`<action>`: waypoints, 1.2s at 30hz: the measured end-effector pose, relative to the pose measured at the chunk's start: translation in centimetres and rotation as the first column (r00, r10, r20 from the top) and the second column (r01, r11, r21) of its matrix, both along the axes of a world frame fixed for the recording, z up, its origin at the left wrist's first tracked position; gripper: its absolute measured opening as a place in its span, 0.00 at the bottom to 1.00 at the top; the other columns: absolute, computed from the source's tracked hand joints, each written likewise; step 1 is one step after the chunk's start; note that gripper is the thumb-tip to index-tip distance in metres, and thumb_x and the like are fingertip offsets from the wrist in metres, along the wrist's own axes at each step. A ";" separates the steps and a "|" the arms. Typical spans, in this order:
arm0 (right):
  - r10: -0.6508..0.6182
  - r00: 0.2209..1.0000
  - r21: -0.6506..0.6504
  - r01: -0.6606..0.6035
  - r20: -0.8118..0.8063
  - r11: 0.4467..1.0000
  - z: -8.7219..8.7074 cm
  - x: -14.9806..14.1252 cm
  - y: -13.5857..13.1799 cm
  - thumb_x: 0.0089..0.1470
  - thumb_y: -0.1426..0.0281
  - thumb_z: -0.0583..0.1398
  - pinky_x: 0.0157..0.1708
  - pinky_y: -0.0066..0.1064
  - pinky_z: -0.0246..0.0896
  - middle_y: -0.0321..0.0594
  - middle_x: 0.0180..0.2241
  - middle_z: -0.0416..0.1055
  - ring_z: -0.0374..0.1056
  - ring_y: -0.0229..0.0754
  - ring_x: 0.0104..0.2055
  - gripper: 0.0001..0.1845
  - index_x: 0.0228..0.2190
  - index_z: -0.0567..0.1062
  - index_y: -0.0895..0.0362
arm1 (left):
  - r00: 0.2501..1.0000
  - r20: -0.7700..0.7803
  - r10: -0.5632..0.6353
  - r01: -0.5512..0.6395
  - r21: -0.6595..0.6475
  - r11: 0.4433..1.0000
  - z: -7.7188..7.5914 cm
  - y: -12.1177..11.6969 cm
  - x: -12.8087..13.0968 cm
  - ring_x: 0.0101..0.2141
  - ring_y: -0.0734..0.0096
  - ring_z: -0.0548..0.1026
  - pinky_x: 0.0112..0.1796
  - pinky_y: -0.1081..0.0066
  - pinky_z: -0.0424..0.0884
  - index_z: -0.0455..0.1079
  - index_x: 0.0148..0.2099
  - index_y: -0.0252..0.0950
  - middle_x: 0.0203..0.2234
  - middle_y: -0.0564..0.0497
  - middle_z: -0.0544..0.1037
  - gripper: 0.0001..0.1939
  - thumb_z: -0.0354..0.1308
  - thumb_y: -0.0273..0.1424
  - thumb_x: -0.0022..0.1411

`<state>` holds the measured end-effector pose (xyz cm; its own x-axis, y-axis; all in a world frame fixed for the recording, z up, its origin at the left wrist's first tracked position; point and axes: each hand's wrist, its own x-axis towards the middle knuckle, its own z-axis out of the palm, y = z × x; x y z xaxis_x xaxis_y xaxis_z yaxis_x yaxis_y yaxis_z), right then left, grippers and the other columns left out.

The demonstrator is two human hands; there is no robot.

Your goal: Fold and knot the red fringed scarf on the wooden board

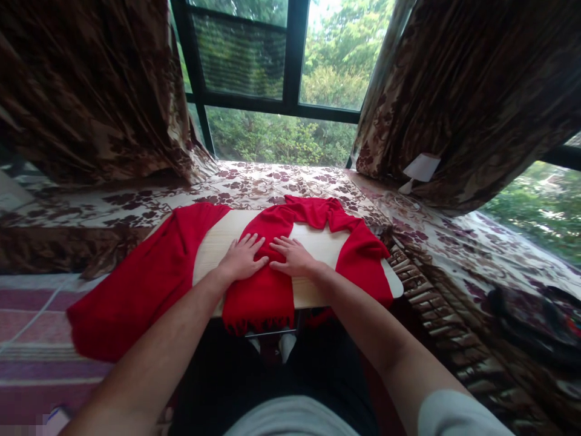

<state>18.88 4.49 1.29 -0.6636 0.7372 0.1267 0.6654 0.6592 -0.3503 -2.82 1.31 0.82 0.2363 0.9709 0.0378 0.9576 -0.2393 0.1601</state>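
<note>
So, left hand: palm down on the red cloth, fingers loosely spread, gripping nothing.
Right hand: same deal, open, fingers fanned just beside the left.
Red cloth: draped across the pale board, fringe over the near edge (more red fabric covers its left end).

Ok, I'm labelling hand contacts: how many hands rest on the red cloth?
2. The left hand lies palm down on the left side of the red cloth's middle strip; the right hand lies palm down on its right side.
</note>
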 end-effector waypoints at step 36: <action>-0.323 0.946 0.064 0.324 -0.024 0.944 -0.7 -1.2 7.8 0.61 0.52 0.56 0.68 0.45 0.41 0.45 0.68 0.55 0.46 0.49 0.71 0.36 0.64 0.62 0.56 | 0.791 0.435 0.430 -0.462 -0.036 0.886 1.7 13.5 0.4 0.52 0.55 0.75 0.52 0.66 0.69 0.70 0.58 0.31 0.51 0.38 0.78 0.24 0.56 0.34 0.61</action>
<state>17.64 12.31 0.63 -0.3889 0.9016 0.1892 0.8422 0.4312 -0.3236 -2.44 14.86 2.51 -0.2763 0.9556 0.1022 0.8042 0.1717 0.5690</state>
